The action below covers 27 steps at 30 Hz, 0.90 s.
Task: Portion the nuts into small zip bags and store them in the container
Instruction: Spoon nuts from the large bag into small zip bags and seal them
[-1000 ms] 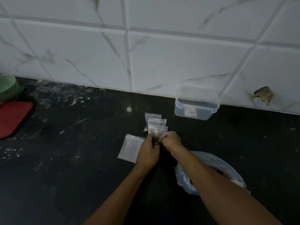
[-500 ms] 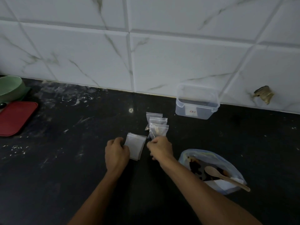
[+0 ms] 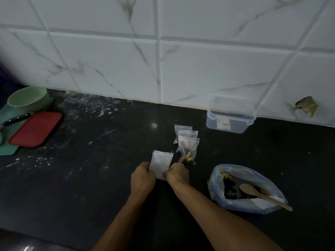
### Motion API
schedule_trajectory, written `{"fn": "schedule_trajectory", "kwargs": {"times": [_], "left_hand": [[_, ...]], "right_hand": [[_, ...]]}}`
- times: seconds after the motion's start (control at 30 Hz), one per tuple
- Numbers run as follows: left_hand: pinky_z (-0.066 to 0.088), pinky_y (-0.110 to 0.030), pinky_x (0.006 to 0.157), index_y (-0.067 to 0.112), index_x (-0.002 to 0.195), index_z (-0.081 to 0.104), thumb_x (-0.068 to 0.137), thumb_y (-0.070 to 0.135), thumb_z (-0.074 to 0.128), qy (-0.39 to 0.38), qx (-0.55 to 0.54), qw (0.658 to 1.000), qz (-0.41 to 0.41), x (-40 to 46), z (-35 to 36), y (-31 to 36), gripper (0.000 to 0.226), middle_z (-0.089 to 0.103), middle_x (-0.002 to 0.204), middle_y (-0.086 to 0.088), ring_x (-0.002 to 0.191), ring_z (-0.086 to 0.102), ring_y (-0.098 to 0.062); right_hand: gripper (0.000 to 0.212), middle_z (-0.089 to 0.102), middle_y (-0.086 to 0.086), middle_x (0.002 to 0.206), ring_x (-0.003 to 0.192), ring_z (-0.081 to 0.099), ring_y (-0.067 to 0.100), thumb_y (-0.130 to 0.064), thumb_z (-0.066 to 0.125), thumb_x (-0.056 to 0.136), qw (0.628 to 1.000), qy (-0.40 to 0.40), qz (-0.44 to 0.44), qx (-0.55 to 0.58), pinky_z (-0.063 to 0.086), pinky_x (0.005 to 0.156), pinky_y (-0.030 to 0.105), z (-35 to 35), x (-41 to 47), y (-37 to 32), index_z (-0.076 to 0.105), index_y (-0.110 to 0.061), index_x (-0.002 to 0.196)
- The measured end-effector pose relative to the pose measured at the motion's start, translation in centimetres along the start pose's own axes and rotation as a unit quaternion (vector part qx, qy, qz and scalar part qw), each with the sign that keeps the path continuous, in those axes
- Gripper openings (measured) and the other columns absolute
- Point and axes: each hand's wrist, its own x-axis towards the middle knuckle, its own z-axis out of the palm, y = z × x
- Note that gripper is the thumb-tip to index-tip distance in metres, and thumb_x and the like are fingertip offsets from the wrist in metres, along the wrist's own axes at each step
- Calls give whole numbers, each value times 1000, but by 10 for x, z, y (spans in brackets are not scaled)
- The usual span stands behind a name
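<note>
- The left hand [image 3: 143, 178] pinched the near left edge of a stack of empty zip bags [image 3: 161, 163] lying flat on the black tabletop [image 3: 81, 178], fingers curled onto the plastic.
- The right hand [image 3: 177, 173] pinched the near right edge of the same stack, so the bags sat between the two hands.
- Three filled zip bags [image 3: 187, 147] lay in an overlapping row just beyond the right hand, the nearest one showing nuts through the clear plastic and lying just beside the empty stack.
- A clear plastic container [image 3: 230, 115] stood open near the tiled wall [image 3: 181, 60], beyond the filled bags and apart from them; whether anything lay inside could not be told.
- A large blue-tinted bag of nuts [image 3: 246, 189] lay open on the tabletop to the right of the right forearm, with a wooden spoon [image 3: 262, 195] resting in it, its handle sticking out toward the right.
- At the far left a green bowl [image 3: 29, 98] stood on a green mat [image 3: 9, 149], with a red lid [image 3: 35, 129] lying partly on the mat and a black-handled knife [image 3: 17, 119] between bowl and lid.
</note>
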Motion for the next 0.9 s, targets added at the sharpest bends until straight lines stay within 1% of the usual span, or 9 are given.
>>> {"fn": "schedule_trajectory", "kwargs": {"times": [0.13, 0.23, 0.33, 0.47, 0.6, 0.67, 0.73, 0.83, 0.9], "left_hand": [[43, -19, 56, 23, 101, 54, 96, 6, 49, 9, 2, 1000, 1, -5, -5, 0, 19, 59, 99, 1, 71, 53, -3], [51, -28, 65, 21, 110, 57, 93, 7, 51, 17, -6, 1000, 2, -10, -10, 2, 23, 59, 103, 0, 74, 54, -5], [49, -26, 66, 14, 128, 53, 92, 15, 56, 36, -35, 999, 11, -15, -14, 5, 36, 62, 109, -2, 86, 61, -11], [52, -29, 66, 12, 105, 61, 96, 29, 56, 65, -112, 991, 28, -24, -19, 19, 20, 64, 89, -1, 77, 62, -13], [52, -38, 71, 9, 87, 68, 95, 49, 54, 23, -241, 970, 0, -31, -27, 42, 43, 66, 78, -7, 71, 61, -18], [50, -35, 70, 9, 88, 68, 96, 39, 57, -5, -286, 958, -20, -36, -28, 55, 33, 64, 78, -7, 72, 59, -18], [50, -34, 71, 10, 86, 66, 95, 26, 58, -24, -293, 955, -29, -42, -28, 69, 21, 63, 80, -8, 75, 60, -18], [52, -36, 74, 8, 83, 66, 95, 17, 57, -40, -264, 964, -2, -48, -24, 81, 17, 65, 81, -8, 78, 62, -19], [53, -34, 73, 7, 83, 67, 96, 19, 57, -35, -213, 975, 49, -52, -21, 85, 20, 67, 81, -7, 78, 64, -18]], "right_hand": [[19, 66, 4, 105, 97, 64, 19, -21, 68, 87, 999, 10, -44, 1, 55, 83, 34, 0, -6, 5, 64, -18, 105], [6, 65, 1, 97, 92, 64, 16, -23, 67, 88, 996, 13, -83, 12, 53, 77, 31, -3, -12, 10, 62, -20, 91], [14, 65, -1, 90, 85, 63, 13, -23, 66, 88, 992, 8, -124, 24, 49, 68, 26, -7, -19, 15, 58, -25, 78], [15, 63, -5, 84, 78, 62, 8, -23, 68, 88, 976, 20, -213, 38, 54, 70, 27, -16, -32, 24, 59, -25, 76], [18, 53, -12, 88, 74, 51, 0, -24, 66, 89, 920, 133, -366, -34, 44, 61, 15, -33, -50, 37, 52, -28, 79], [18, 48, -13, 88, 71, 46, -1, -24, 64, 90, 890, 179, -414, -65, 35, 57, 12, -43, -56, 43, 49, -29, 80], [15, 50, -11, 90, 74, 49, 2, -24, 61, 92, 874, 199, -436, -79, 40, 59, 14, -53, -57, 49, 52, -26, 81], [9, 55, -6, 92, 78, 55, 8, -26, 60, 92, 875, 179, -443, -72, 51, 69, 27, -67, -59, 58, 57, -21, 85], [7, 56, -8, 91, 79, 55, 6, -28, 62, 89, 886, 161, -433, -46, 51, 70, 26, -77, -66, 65, 59, -22, 88]]}}
